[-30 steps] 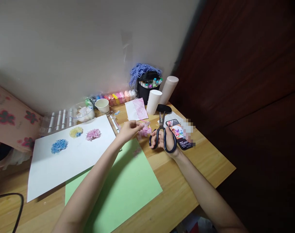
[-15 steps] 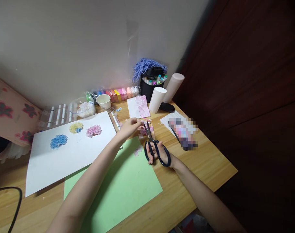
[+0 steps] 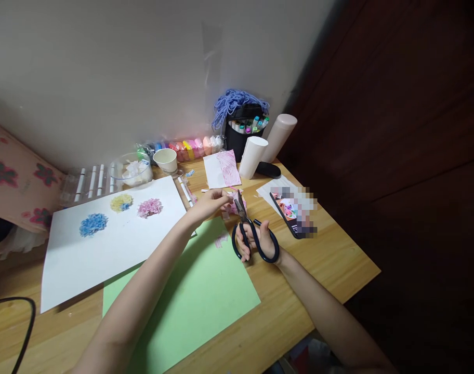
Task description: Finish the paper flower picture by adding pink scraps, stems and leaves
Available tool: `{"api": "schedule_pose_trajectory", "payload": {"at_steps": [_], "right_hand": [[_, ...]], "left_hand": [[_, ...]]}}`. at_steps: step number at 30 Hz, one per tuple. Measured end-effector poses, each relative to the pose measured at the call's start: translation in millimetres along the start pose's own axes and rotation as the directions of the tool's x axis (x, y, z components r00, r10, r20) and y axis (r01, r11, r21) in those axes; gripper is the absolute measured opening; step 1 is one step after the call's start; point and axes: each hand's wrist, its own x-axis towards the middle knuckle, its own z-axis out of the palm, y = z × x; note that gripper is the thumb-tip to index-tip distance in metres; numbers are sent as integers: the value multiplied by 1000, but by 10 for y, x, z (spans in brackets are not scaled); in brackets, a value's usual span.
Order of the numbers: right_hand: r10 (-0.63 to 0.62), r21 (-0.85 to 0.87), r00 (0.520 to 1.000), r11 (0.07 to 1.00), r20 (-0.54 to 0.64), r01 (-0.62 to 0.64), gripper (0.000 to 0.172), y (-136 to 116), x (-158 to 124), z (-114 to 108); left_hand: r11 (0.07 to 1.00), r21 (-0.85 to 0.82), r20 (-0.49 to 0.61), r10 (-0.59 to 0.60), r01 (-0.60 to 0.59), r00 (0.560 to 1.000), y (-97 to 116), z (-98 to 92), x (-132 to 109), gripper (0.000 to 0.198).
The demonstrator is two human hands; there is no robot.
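Observation:
My right hand (image 3: 256,240) grips the black-handled scissors (image 3: 241,212), with the fingers in one loop and the thumb at the other. The blades point away from me, a little parted, close to the fingertips of my left hand (image 3: 210,203). That left hand is closed in a pinch on a small bit of pink-coloured paper, mostly hidden by the fingers. Below the blades lie pink paper scraps (image 3: 237,208). A pink striped scrap (image 3: 221,239) rests on the green sheet (image 3: 198,296), under my left forearm.
A white sheet (image 3: 116,259) with blue, yellow and pink paper clusters lies left. Behind stand a paper cup (image 3: 166,161), a clear bowl (image 3: 132,179), a half-pink paper (image 3: 222,170), a white cylinder (image 3: 253,157) and a marker case (image 3: 239,143). A phone (image 3: 289,213) lies right.
The scissor handles have spread further apart, and my right thumb has moved outward to the right. My left hand stays pinched in nearly the same place. The view has shifted slightly.

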Motion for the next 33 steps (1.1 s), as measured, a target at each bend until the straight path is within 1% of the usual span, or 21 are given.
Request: {"api": "schedule_pose_trajectory", "payload": {"at_steps": [3,5,11,14,16,19,22,25,29,33], "right_hand": [[-65,-36,997,997,-43,63,81,17,7,12],[-78,-41,996,996,-46,76,80,58,25,2],[-73,70,997,995,-23,74,74,269,136,-100],[-60,86,998,994,-13,61,71,321,165,-96],[-67,84,997,994,-28,69,71,310,156,-53],[-98,68,994,992,-56,102,77,232,109,38],[-89,57,996,994,-29,90,83,133,61,98],[-77,59,997,995,-2,77,83,75,42,110],[-112,25,994,993,0,112,83,70,42,111],[-139,9,989,990,-58,140,80,122,62,120]], "left_hand": [[1000,12,40,1,-2,999,0,15,-7,26],[1000,17,51,4,-4,999,-3,16,-3,26],[1000,19,57,13,-14,998,1,5,10,25],[1000,19,55,17,-19,998,2,5,15,24],[1000,17,56,18,-19,998,1,4,15,23],[1000,7,60,20,-21,998,0,3,5,21],[1000,-3,67,19,-18,998,3,2,-10,19],[1000,-3,76,11,-11,997,9,2,-19,17],[1000,-6,80,9,-9,997,-1,-5,-17,17],[1000,-4,86,17,-16,996,-29,-12,-7,18]]}}
